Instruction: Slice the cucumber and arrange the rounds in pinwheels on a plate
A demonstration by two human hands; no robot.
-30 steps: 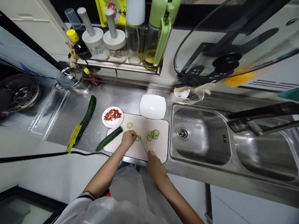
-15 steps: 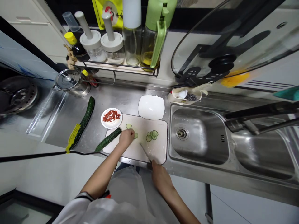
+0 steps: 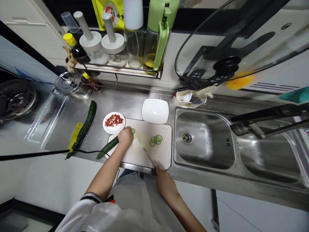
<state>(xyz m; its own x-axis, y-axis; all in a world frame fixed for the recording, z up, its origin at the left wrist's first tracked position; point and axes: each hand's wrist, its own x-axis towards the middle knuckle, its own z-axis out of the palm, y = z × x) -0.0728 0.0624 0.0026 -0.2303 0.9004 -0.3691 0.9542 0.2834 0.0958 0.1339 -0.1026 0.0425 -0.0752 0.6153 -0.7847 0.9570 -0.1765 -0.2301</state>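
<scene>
My left hand (image 3: 126, 137) is closed over the left part of the white cutting board (image 3: 135, 154), its fingertips on a cucumber slice (image 3: 132, 130). Just left of it lies a cut cucumber (image 3: 107, 148), partly on the board, its near end hidden by the hand. My right hand (image 3: 166, 182) is wrapped round the handle of a knife (image 3: 149, 157), whose blade points up and left, low over the board. A small pile of cucumber slices (image 3: 156, 140) rests on the board's right side. Wet traces mark the middle of the board.
Behind the board stand a plate of chopped red pieces (image 3: 105, 124) and a white dish (image 3: 155, 111). A whole cucumber (image 3: 86, 127) lies left, by a yellow tag (image 3: 75, 135). A black cable (image 3: 48, 156) crosses the front edge. The sink (image 3: 205, 141) is on the right.
My left hand has moved left and slightly up to the upper cucumber slice. The lower slice that lay beside its fingers no longer shows on the board. The knife has stayed nearly still.
</scene>
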